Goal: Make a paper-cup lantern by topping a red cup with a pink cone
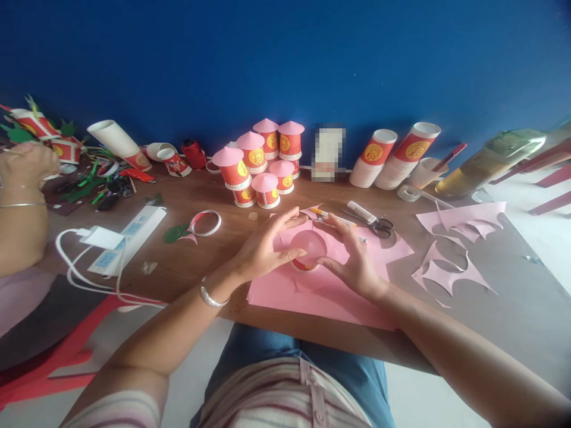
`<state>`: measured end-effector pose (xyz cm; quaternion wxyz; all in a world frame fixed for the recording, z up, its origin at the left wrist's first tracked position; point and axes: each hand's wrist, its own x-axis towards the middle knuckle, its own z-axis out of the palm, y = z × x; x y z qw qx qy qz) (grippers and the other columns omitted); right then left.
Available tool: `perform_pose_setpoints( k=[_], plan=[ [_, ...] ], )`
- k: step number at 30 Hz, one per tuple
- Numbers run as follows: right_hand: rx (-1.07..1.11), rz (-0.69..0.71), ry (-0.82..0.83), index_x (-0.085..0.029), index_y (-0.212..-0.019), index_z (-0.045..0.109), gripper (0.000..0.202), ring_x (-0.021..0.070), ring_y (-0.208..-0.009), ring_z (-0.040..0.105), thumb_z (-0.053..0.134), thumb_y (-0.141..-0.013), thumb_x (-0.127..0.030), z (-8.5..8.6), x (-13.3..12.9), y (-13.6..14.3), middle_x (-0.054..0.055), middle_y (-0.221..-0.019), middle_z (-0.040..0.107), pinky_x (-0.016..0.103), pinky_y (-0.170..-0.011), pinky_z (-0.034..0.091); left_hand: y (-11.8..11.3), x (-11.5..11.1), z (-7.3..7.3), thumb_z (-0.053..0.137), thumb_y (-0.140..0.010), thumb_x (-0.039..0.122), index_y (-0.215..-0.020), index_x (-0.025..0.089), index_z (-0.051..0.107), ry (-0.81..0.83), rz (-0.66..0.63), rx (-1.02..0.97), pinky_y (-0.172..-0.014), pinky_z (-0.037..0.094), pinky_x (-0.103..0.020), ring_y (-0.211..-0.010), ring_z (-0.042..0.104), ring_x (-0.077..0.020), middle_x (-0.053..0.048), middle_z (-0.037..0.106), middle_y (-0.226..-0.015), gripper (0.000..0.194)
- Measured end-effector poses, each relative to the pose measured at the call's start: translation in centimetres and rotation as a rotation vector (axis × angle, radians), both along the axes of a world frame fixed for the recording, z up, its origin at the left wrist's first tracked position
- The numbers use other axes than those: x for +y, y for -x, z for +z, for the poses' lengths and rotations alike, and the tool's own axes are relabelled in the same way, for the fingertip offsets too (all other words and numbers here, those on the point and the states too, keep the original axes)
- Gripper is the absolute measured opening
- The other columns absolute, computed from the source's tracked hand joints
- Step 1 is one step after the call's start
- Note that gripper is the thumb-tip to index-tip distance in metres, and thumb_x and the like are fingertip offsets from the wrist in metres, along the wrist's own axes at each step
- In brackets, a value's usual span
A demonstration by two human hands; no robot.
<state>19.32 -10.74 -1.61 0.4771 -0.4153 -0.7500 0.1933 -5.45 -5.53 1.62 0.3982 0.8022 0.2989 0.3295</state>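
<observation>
A paper cup with a pink paper cone (308,245) on top stands on a stack of pink paper sheets (330,303). Little of the red cup below the cone shows. My left hand (274,245) curves around its left side, with fingers spread and the thumb at the cone's lower edge. From the right, my right hand (355,257) frames it too, fingers apart and thumb near the rim. Whether the fingertips press on the cone I cannot tell. Beyond my hands lie an orange pen (332,216), a white glue stick (361,212) and scissors (381,226).
Several cone-topped red cups (256,160) stand by the wall. Stacked cups (375,157), a tape roll (409,193) and a bottle (486,163) are at right, near pink offcuts (452,270). A power strip (127,241) with cables lies left, beside another person's hand (29,166).
</observation>
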Motion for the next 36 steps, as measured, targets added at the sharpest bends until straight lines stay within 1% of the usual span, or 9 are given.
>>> perform_pose_setpoints(
  k=[4, 9, 14, 18, 21, 26, 28, 31, 36],
  plan=[
    [-0.123, -0.055, -0.085, -0.031, -0.169, 0.026, 0.088, 0.0340, -0.139, 0.064, 0.076, -0.098, -0.045, -0.3, -0.4, 0.7, 0.013, -0.143, 0.071, 0.058, -0.117, 0.052, -0.3, -0.5, -0.4, 0.077, -0.094, 0.050, -0.164, 0.027, 0.036, -0.204, 0.036, 0.087, -0.121, 0.051, -0.051, -0.142, 0.063, -0.0314, -0.015, 0.069, -0.146, 0.084],
    [-0.212, -0.127, -0.160, -0.029, -0.169, 0.029, 0.087, 0.0348, -0.130, 0.070, 0.077, -0.097, -0.042, -0.3, -0.4, 0.9, 0.012, -0.131, 0.078, 0.054, -0.104, 0.060, -0.4, -0.9, -0.3, 0.078, -0.093, 0.047, -0.160, 0.023, 0.042, -0.330, 0.100, 0.162, -0.119, 0.055, -0.048, -0.136, 0.068, -0.0290, -0.013, 0.077, -0.134, 0.080],
    [-0.224, -0.117, -0.169, -0.027, -0.166, 0.033, 0.081, 0.0341, -0.126, 0.072, 0.076, -0.098, -0.039, -0.3, -0.4, 0.7, 0.013, -0.130, 0.079, 0.054, -0.103, 0.060, -0.5, -1.0, 0.1, 0.080, -0.091, 0.048, -0.151, 0.020, 0.052, -0.330, 0.106, 0.173, -0.115, 0.058, -0.045, -0.128, 0.073, -0.0287, -0.013, 0.079, -0.128, 0.072],
    [-0.228, -0.126, -0.169, -0.026, -0.164, 0.039, 0.079, 0.0343, -0.128, 0.071, 0.078, -0.096, -0.038, -0.4, -0.4, 0.6, 0.014, -0.132, 0.077, 0.054, -0.104, 0.060, -0.6, -1.0, 0.4, 0.080, -0.092, 0.044, -0.149, 0.019, 0.054, -0.304, 0.091, 0.191, -0.115, 0.058, -0.042, -0.131, 0.072, -0.0274, -0.012, 0.079, -0.130, 0.067],
    [-0.229, -0.122, -0.172, -0.025, -0.163, 0.042, 0.076, 0.0349, -0.130, 0.070, 0.078, -0.096, -0.037, -0.5, -0.4, 0.6, 0.015, -0.134, 0.077, 0.055, -0.106, 0.060, -0.6, -0.9, 0.4, 0.081, -0.091, 0.044, -0.148, 0.020, 0.055, -0.272, 0.093, 0.204, -0.116, 0.057, -0.044, -0.133, 0.070, -0.0281, -0.011, 0.079, -0.130, 0.068],
    [-0.255, -0.131, -0.205, -0.025, -0.164, 0.040, 0.077, 0.0354, -0.131, 0.070, 0.076, -0.097, -0.037, -0.9, -0.3, 0.5, 0.016, -0.138, 0.074, 0.056, -0.105, 0.061, -0.7, -0.8, 0.5, 0.082, -0.089, 0.049, -0.146, 0.023, 0.058, -0.204, 0.093, 0.193, -0.116, 0.056, -0.047, -0.137, 0.067, -0.0314, -0.011, 0.078, -0.131, 0.067],
    [-0.282, -0.141, -0.241, -0.025, -0.166, 0.037, 0.079, 0.0366, -0.132, 0.069, 0.074, -0.098, -0.039, -1.3, -0.3, 0.4, 0.017, -0.143, 0.071, 0.058, -0.106, 0.060, -0.7, -0.7, 0.6, 0.083, -0.088, 0.048, -0.144, 0.023, 0.061, -0.185, 0.093, 0.188, -0.117, 0.055, -0.048, -0.139, 0.066, -0.0326, -0.011, 0.078, -0.132, 0.066],
    [-0.362, -0.138, -0.305, -0.023, -0.171, 0.025, 0.083, 0.0383, -0.139, 0.064, 0.067, -0.102, -0.044, -1.9, -0.5, 0.3, 0.020, -0.151, 0.064, 0.060, -0.111, 0.057, -0.7, -0.7, 0.6, 0.084, -0.088, 0.040, -0.144, 0.023, 0.060, -0.181, 0.085, 0.183, -0.118, 0.055, -0.048, -0.139, 0.065, -0.0319, -0.011, 0.077, -0.133, 0.064],
    [-0.523, -0.121, -0.327, -0.013, -0.173, -0.004, 0.101, 0.0412, -0.157, 0.043, 0.052, -0.105, -0.062, -2.1, -0.9, 0.7, 0.027, -0.166, 0.046, 0.066, -0.126, 0.039, -0.6, -1.0, 0.4, 0.083, -0.089, 0.032, -0.147, 0.021, 0.056, -0.186, 0.059, 0.146, -0.118, 0.054, -0.047, -0.131, 0.071, -0.0290, -0.013, 0.076, -0.135, 0.065]
  ],
)
